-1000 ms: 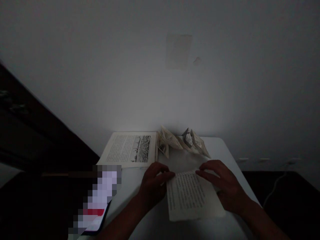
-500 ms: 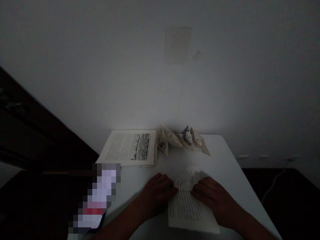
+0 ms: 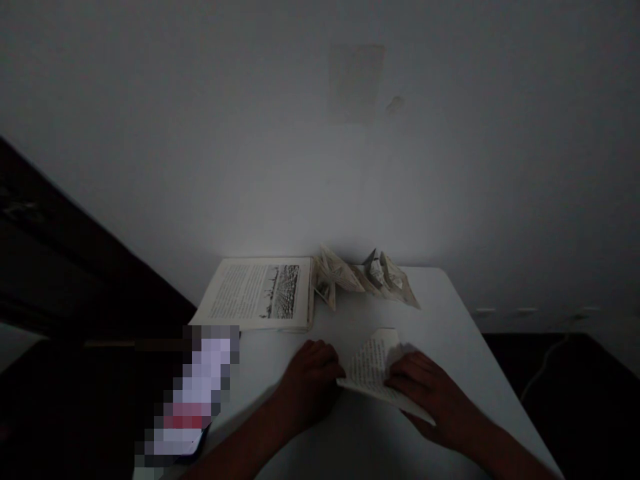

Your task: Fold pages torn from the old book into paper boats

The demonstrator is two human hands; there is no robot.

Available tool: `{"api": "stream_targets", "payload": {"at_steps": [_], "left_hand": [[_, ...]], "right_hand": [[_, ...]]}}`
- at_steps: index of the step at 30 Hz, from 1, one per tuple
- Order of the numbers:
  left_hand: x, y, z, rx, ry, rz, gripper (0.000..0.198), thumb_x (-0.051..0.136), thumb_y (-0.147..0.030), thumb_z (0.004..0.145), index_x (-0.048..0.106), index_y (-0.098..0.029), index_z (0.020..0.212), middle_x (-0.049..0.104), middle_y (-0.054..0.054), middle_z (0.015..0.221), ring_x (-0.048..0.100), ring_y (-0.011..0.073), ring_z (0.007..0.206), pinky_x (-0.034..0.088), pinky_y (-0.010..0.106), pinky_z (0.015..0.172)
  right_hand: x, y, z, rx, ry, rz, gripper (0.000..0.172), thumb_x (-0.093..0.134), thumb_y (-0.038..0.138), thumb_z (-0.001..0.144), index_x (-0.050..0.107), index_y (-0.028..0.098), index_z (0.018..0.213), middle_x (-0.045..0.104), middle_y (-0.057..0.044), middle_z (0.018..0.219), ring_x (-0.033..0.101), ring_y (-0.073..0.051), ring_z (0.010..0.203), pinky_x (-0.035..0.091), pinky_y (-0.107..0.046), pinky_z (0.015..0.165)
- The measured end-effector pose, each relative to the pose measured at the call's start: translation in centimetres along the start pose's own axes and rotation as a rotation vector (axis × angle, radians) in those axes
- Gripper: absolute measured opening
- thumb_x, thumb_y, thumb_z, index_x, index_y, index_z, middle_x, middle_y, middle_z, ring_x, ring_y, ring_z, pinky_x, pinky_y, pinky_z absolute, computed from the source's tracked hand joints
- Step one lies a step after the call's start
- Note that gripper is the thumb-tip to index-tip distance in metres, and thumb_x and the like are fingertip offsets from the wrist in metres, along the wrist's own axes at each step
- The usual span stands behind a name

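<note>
A printed paper sheet (image 3: 369, 363) with slanted upper edges and a blunt top lies in front of me, its near edge raised off the table. My left hand (image 3: 311, 381) is closed, with its fingertips pinching the sheet's left corner. My right hand (image 3: 429, 390) grips the right side, fingers on top of the print and the thumb under the raised edge. The fingers hide part of the sheet's right half.
An open book or page stack (image 3: 250, 293) with a printed picture lies at the back left of the white table (image 3: 350, 440). Beside it stand several folded paper shapes (image 3: 343, 277) against the wall (image 3: 280, 167). A blurred-out phone (image 3: 193, 393) is at the left edge.
The sheet's near edge has come up off the table and now sits further from me. My left hand has moved to its left corner; my right hand keeps its grip on the right side.
</note>
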State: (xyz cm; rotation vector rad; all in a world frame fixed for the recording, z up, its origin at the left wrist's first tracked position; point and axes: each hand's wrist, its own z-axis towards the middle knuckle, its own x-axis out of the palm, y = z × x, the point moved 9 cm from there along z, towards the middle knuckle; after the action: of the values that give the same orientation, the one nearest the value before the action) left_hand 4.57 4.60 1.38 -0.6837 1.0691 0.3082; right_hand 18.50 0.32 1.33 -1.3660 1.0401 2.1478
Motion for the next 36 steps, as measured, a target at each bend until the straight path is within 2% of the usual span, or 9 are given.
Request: {"api": "stream_targets", "payload": {"at_steps": [4, 6, 11, 15, 24, 36], "left_hand": [[0.0, 0.5, 0.1, -0.133, 0.080, -0.018, 0.010, 0.054, -0.022, 0.082, 0.061, -0.019, 0.076, 0.056, 0.005, 0.081, 0.049, 0.0191, 0.079, 0.033, 0.033, 0.070], [-0.2, 0.6, 0.2, -0.205, 0.108, -0.020, 0.011, 0.054, -0.024, 0.082, 0.062, -0.019, 0.076, 0.055, 0.004, 0.082, 0.048, 0.0196, 0.082, 0.033, 0.033, 0.072], [-0.5, 1.1, -0.1, -0.360, 0.104, 0.002, 0.009, 0.056, -0.025, 0.080, 0.061, -0.019, 0.076, 0.054, 0.003, 0.085, 0.047, 0.0207, 0.085, 0.033, 0.035, 0.074], [-0.3, 1.5, -0.3, -0.420, 0.093, 0.030, 0.013, 0.056, -0.029, 0.080, 0.063, -0.019, 0.076, 0.053, 0.004, 0.085, 0.047, 0.0219, 0.086, 0.032, 0.037, 0.075], [-0.3, 2.0, -0.1, -0.454, 0.086, 0.076, 0.018, 0.060, -0.035, 0.075, 0.064, -0.018, 0.069, 0.055, 0.005, 0.082, 0.049, 0.0247, 0.086, 0.032, 0.040, 0.076], [0.3, 2.3, 1.1, -0.393, 0.225, 0.146, 0.024, 0.057, -0.037, 0.075, 0.065, -0.018, 0.063, 0.061, 0.008, 0.072, 0.052, 0.0278, 0.082, 0.034, 0.041, 0.073]], "right_hand": [[-0.2, -0.9, 0.2, 0.119, -0.023, 0.040, 0.019, 0.053, 0.016, 0.080, 0.062, 0.020, 0.096, 0.061, -0.009, 0.093, 0.054, -0.023, 0.090, 0.040, -0.041, 0.084], [-0.7, -1.0, 0.5, 0.164, -0.054, 0.059, 0.014, 0.050, 0.019, 0.084, 0.063, 0.021, 0.091, 0.061, -0.008, 0.090, 0.054, -0.022, 0.088, 0.041, -0.041, 0.083], [-1.4, -1.4, 1.3, 0.247, -0.082, 0.093, 0.013, 0.049, 0.024, 0.086, 0.062, 0.021, 0.087, 0.060, -0.007, 0.091, 0.054, -0.023, 0.090, 0.042, -0.040, 0.081], [-1.3, -2.1, 1.4, 0.314, -0.052, 0.051, 0.016, 0.050, 0.028, 0.086, 0.063, 0.020, 0.087, 0.060, -0.008, 0.091, 0.055, -0.023, 0.088, 0.043, -0.039, 0.079], [-0.5, -3.4, 1.1, 0.453, 0.052, -0.067, 0.018, 0.053, 0.035, 0.084, 0.068, 0.025, 0.083, 0.059, -0.006, 0.092, 0.052, -0.026, 0.093, 0.038, -0.042, 0.080], [-0.2, -3.6, 1.1, 0.493, 0.056, -0.176, 0.023, 0.052, 0.038, 0.083, 0.069, 0.022, 0.082, 0.061, -0.008, 0.090, 0.054, -0.027, 0.088, 0.038, -0.040, 0.072]]}}
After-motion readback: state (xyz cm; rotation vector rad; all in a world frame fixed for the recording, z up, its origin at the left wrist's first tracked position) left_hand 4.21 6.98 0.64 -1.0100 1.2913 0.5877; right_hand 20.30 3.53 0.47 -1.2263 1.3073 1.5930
